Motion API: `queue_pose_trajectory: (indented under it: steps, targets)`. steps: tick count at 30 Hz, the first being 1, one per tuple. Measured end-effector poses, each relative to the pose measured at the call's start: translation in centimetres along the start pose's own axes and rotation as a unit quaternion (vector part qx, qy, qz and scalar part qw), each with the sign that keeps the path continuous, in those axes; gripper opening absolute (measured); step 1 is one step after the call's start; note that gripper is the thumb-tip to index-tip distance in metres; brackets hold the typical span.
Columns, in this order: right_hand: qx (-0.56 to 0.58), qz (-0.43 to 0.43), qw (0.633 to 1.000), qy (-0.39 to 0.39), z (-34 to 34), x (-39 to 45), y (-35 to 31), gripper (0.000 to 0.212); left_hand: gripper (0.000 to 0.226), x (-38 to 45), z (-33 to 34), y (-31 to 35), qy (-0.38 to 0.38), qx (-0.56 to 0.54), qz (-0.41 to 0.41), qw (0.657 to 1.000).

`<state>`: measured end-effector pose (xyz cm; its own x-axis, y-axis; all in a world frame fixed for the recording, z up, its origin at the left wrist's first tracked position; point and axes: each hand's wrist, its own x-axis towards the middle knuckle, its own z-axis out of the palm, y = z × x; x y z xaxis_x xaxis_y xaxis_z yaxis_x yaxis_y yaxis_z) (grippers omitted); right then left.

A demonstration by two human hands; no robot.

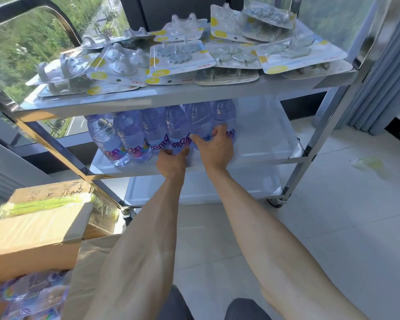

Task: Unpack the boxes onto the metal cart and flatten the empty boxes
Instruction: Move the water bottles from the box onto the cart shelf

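Bottles (pixel 162 132) on metal cart (pixel 252 155) middle shelf — label partly readable; left hand (pixel 172 163), right hand (pixel 214 146) grip curled round bottles.

A room high up in a building is suggested, likely an apartment or office space: a large dark-framed window (pixel 56 54) at 11 o'clock looks down on trees and a road, pale floor tiles (pixel 333 227) are laid throughout, and blue-grey curtains (pixel 383 77) are hung at 2 o'clock.

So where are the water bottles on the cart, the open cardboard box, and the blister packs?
water bottles (pixel 153 132), head view, label of a middle bottle
cardboard box (pixel 32 239), head view, top flap
blister packs (pixel 180 58), head view, card of a front pack
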<state>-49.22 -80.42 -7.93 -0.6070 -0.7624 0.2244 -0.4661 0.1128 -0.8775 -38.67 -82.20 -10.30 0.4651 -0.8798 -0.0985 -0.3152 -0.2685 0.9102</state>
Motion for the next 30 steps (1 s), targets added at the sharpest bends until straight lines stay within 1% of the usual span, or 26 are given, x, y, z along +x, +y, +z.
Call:
queue_pose_trajectory:
  steps: [2, 6, 11, 14, 16, 17, 19, 21, 23, 25, 28, 30]
  targets:
    - [-0.043, 0.025, 0.999, 0.004, 0.7, -0.5, 0.3, 0.068, 0.045, 0.2, 0.0, -0.4, 0.001, -0.015, 0.001, 1.000]
    - [-0.066, 0.061, 0.996, 0.016, 1.9, -1.1, 0.9, 0.048, 0.050, 0.7, 0.3, -0.9, 0.000, -0.023, -0.003, 1.000]
    - [-0.054, 0.054, 0.997, 0.028, 1.6, -1.8, 1.1, 0.036, 0.053, 1.2, 0.3, -1.4, -0.019, -0.025, -0.019, 0.999]
    - [-0.025, 0.033, 0.998, 0.049, 1.3, -3.2, 1.4, 0.021, 0.044, 0.7, -0.5, -0.9, -0.048, -0.035, -0.021, 0.998]
    - [-0.041, 0.017, 0.996, 0.082, 1.4, -4.3, 1.7, 0.010, 0.037, 0.4, -1.3, -0.6, -0.077, -0.058, -0.017, 0.995]
    - [-0.055, 0.011, 0.994, 0.093, 1.3, -5.1, 1.9, 0.008, 0.036, 0.1, -1.8, -0.7, -0.083, -0.067, -0.006, 0.994]
    - [-0.072, 0.004, 0.993, 0.091, 1.3, -6.5, 2.0, 0.013, 0.033, -0.6, -3.4, -1.3, -0.064, -0.042, 0.030, 0.997]
    - [-0.065, 0.012, 0.995, 0.077, 1.4, -8.2, 2.1, 0.020, 0.028, -1.6, -5.8, -2.3, -0.039, 0.009, 0.053, 0.998]
    - [-0.050, 0.014, 0.997, 0.061, 2.2, -10.3, 1.7, 0.022, 0.024, -2.1, -9.2, -3.5, -0.012, 0.039, 0.061, 0.997]
    - [-0.044, 0.017, 0.998, 0.040, 3.6, -12.9, 0.4, 0.023, 0.021, -1.7, -13.6, -4.8, 0.032, 0.057, 0.056, 0.996]
    - [-0.031, 0.030, 0.999, -0.016, 6.4, -16.5, -2.4, 0.022, 0.018, -0.2, -19.8, -6.6, 0.093, 0.066, 0.069, 0.991]
    - [-0.007, 0.027, 0.998, -0.065, 8.9, -19.3, -5.3, 0.021, 0.019, 1.1, -24.1, -8.3, 0.129, 0.079, 0.062, 0.987]
